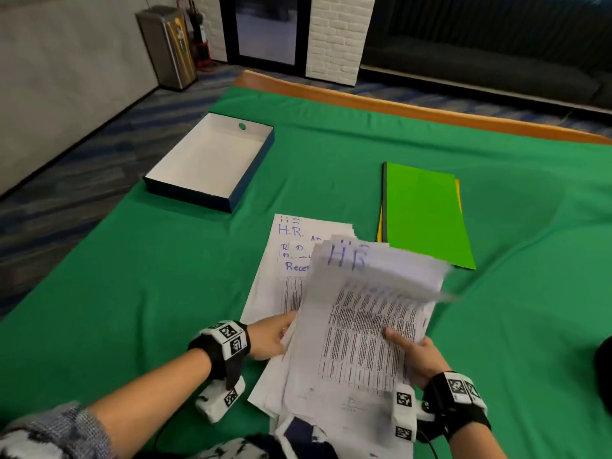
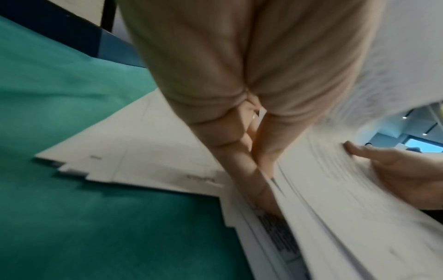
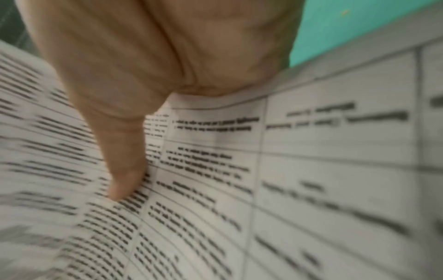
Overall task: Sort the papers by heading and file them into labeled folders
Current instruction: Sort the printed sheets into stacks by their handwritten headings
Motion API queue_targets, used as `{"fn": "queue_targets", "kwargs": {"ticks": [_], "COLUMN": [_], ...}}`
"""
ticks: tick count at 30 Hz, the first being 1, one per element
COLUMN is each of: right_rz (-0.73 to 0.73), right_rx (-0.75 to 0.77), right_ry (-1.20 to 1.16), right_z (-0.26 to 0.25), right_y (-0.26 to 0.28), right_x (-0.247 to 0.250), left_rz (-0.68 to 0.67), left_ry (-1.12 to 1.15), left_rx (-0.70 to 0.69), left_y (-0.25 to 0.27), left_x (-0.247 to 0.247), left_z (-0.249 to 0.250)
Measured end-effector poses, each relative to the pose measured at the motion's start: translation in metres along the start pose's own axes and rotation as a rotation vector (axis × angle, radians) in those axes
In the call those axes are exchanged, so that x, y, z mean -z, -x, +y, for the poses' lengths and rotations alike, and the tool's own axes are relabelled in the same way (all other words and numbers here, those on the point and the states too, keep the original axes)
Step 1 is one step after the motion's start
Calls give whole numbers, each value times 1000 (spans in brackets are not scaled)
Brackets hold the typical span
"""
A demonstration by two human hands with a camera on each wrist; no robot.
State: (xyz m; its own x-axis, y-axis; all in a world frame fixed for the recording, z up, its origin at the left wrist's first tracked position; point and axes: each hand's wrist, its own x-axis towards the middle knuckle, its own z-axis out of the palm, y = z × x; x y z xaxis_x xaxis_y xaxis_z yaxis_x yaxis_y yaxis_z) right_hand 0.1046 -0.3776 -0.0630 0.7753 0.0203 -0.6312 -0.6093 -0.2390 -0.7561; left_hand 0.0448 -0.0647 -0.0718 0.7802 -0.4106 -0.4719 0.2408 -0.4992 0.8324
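Papers: white printed sheaf headed "H.R." (image 1: pixel 364 313) held raised over fanned loose sheets (image 1: pixel 281 260) on green cloth (image 1: pixel 132 293). Right hand (image 1: pixel 420 356) pinches it, thumb on top; left hand (image 1: pixel 271 339) grips its left edge, likely to read headings. Green folder stack (image 1: pixel 427 213) waits just beyond.

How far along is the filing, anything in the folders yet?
Nothing looks filed: the green folder lies closed on a yellow one, and the box is empty. In hand: both the left hand and right hand hold an H.R.-headed stack. More sheets lie unsorted beneath.
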Motion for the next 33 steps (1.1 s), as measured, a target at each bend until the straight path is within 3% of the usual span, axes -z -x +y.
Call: {"fn": "queue_targets", "kwargs": {"ticks": [1,2,5,6,11,15,20,24,27,30,33], "right_rz": [-61,-21,-73,-80,-107,-115,-88,-48,-92,-39,-28], "right_rx": [-26,-42,41,86,206,261,228,181,153,195,179], "right_ry": [74,73,104,99,-10,-61,-54,-68,-89,-78,-55], "right_z": [0,-2,-15,-12,-12,-8,1,32,7,-11,-11], "right_y": [12,15,28,28,41,40,32,5,33,45,42], "right_x": [3,6,-2,0,-1,1,4,17,7,-4,-5], "left_rz": [19,89,450,516,636,730,621,619,587,491,451], "left_ry": [5,-10,-107,-136,-164,190,397,408,544,761,821], "left_rx": [-18,-29,13,67,224,249,218,50,-56,-84,-83], "left_y": [-1,-2,-4,-5,-24,-35,-44,-41,-33,-20,-15], "left_x": [0,4,29,38,75,75,52,31,26,22,22], "left_z": [0,0,9,11,16,30,30,40,49,66,71]}}
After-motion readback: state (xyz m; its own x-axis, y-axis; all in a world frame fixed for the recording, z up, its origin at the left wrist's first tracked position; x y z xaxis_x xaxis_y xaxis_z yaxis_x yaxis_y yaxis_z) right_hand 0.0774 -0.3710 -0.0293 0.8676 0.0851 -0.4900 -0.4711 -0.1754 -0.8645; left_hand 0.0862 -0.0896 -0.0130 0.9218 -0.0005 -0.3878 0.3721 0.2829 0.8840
